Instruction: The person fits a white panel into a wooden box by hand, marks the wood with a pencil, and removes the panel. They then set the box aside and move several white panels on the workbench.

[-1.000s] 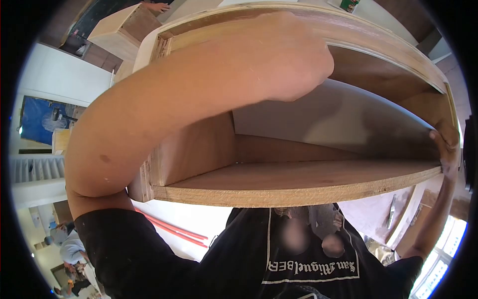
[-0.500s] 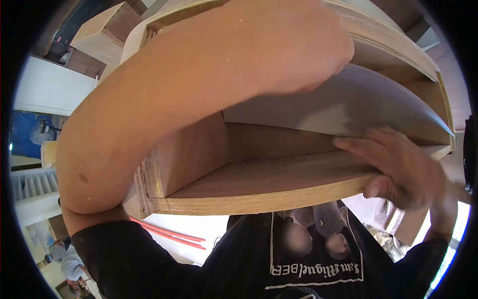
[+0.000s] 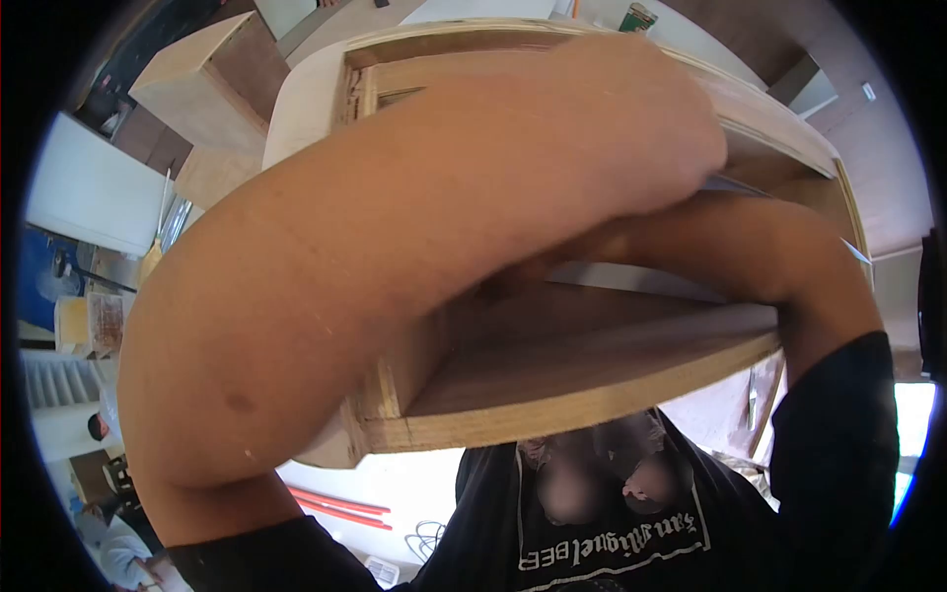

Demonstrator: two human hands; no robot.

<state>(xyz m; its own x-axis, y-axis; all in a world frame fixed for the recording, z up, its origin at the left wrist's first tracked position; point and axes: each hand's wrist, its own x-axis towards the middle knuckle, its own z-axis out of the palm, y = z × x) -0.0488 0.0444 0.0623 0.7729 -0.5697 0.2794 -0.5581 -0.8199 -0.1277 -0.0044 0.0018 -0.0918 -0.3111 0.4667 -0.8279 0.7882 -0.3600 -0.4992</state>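
A wooden cabinet frame (image 3: 592, 400) with a curved front edge and open compartments stands tilted before my chest. My left forearm crosses over it, and my left hand (image 3: 656, 123) bends down near the upper compartment, its fingers hidden from view. My right arm reaches into the lower compartment, under the left forearm. In shadow there, my right hand (image 3: 562, 255) is mostly covered and blurred, close to a thin grey sheet (image 3: 631, 279) inside the frame. What either hand grips, if anything, does not show.
A plywood box (image 3: 212, 79) stands at upper left. A green can (image 3: 638, 18) sits behind the frame. Red rods (image 3: 340, 506) and a dark coiled cable (image 3: 426, 539) lie below. Another person (image 3: 123, 553) is at lower left.
My right hand has moved left from the sheet's lower edge, deeper into the compartment beneath my left forearm. The frame appears shifted lower in view. The grey sheet is now mostly covered by my arms.
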